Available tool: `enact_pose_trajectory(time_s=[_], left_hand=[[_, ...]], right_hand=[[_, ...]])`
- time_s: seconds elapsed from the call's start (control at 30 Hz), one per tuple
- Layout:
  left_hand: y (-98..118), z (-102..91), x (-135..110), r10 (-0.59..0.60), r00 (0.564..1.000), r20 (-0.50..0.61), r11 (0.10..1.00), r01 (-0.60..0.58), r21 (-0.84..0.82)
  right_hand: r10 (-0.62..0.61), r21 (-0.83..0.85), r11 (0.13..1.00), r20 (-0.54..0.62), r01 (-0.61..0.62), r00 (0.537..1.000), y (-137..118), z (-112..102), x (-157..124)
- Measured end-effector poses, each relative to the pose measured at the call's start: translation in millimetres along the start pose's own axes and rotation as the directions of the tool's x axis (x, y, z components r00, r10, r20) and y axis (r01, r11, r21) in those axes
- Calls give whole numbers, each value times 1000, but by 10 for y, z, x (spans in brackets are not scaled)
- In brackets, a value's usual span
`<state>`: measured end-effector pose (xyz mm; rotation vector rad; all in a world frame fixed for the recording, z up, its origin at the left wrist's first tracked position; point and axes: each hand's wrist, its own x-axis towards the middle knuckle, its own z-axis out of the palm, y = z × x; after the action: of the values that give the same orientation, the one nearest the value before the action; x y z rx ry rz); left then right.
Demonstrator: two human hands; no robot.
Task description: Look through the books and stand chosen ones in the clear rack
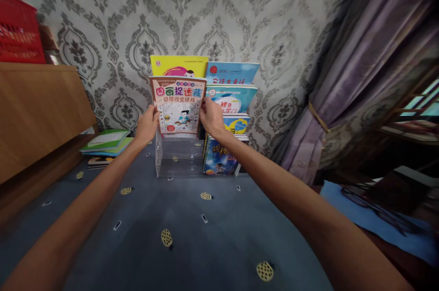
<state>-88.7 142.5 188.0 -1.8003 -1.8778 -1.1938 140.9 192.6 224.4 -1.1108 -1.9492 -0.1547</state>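
1. Patterned grey wallpaper (274,12) fills the twelve o'clock side of our view, and a dark blue surface (185,254) printed with yellow pineapples spreads out towards six o'clock.
2. Near the centre, towards ten o'clock, we hold a brown-bordered book (178,108) upright, its cover facing us.
3. Our left hand (147,123) grips its nine o'clock edge; our right hand (211,116) pinches its three o'clock edge, fingers closed on it.
4. Our book stands at the left column of a clear rack (180,167); we cannot tell whether its lower edge rests on a tier.
5. Just behind it, at its twelve o'clock, we see the top of a yellow book (178,65).
6. In the rack's right column, a blue book (236,71) stands at two o'clock from ours, a teal book (243,97) at three, and a dark blue book (221,161) between four and five, lowest and foremost.
7. At nine o'clock we have a wooden cabinet (41,113) with a green stack (106,140) beside it; a red basket (20,30) sits on top, towards ten.
8. Towards two o'clock hangs a tied purple curtain (339,53); at four, glasses (373,208) lie on a blue cloth (331,193).
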Motion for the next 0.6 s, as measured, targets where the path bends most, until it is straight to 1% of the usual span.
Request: enact_pose_trajectory(time_s=[0.13, 0.27, 0.37, 0.47, 0.6], left_hand=[[52, 11, -42, -31, 999, 39, 991, 25, 131], [93, 12, -74, -47, 996, 73, 976, 30, 217], [132, -15, -92, -78, 995, 66, 965, 59, 254], [172, -43, -107, -113, 992, 62, 958, 92, 272], [209, -36, -124, -96, 994, 43, 962, 81, 261]], right_hand=[[-31, 66, 997, -37, 34, 999, 23, 36, -34], [-79, 121, 989, -79, 88, 994, 19, 96, -126], [-91, 125, 986, -132, 108, 987, -2, 135, -207], [-89, 140, 984, -160, 112, 983, -11, 163, -259], [-83, 212, 969, -193, 124, 978, 19, 206, -264]])
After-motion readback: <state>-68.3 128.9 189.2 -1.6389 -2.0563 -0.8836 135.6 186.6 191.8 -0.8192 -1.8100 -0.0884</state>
